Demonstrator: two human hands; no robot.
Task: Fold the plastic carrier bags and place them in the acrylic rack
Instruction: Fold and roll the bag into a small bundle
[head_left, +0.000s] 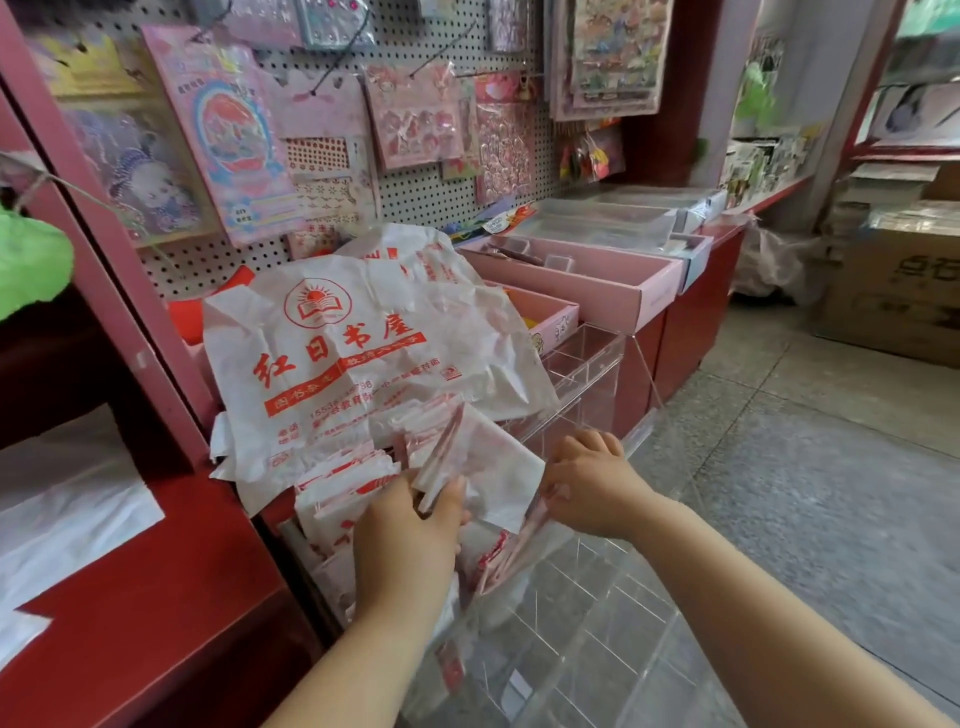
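A pile of white plastic carrier bags (358, 358) with red print lies crumpled on the red counter. Below it stands the clear acrylic rack (587, 395) with several compartments. A folded white and red bag (493, 467) hangs over the rack's near compartments. My left hand (410, 535) pinches this bag's left part between thumb and fingers. My right hand (587, 478) grips the bag's right edge with curled fingers. Several folded bags (343, 488) stand packed in the rack's left compartment, beside my left hand.
Pink trays (587, 275) and clear plastic boxes (602, 218) sit along the counter behind the rack. A pegboard (415, 171) with sticker packs rises at the back. Cardboard boxes (893, 291) stand on the tiled floor at the right. A red cabinet (156, 597) fills the left.
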